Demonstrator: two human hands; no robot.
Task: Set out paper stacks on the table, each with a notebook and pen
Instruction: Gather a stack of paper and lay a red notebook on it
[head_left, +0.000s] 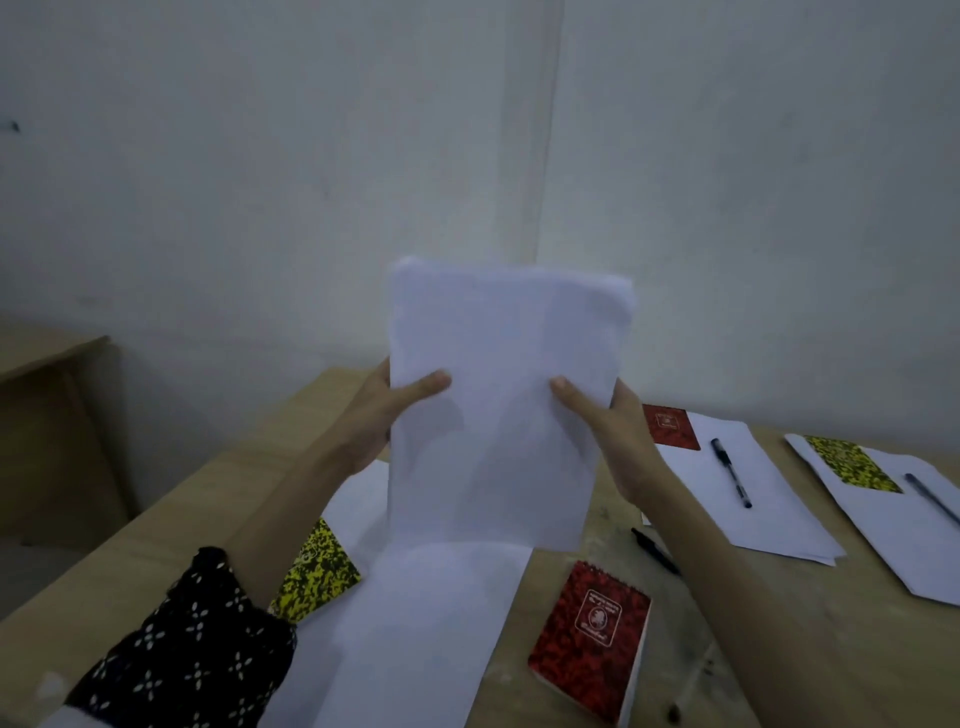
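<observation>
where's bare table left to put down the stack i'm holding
Bare wood lies along the table edge left of the yellow notebook, and nearer you right of the red notebook. The far right is crowded with finished sets.

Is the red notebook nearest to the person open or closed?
Closed. The red notebook lies flat on the table, front cover up, no pages showing.

Held upright above wooden table (779, 649): white paper sheaf (498, 405). Below: flat white paper stack (415, 639), yellow speckled notebook (317, 571) left, red spiral notepad (589, 639) right. Farther right: two paper stacks, each bearing notebook and pen.
</observation>
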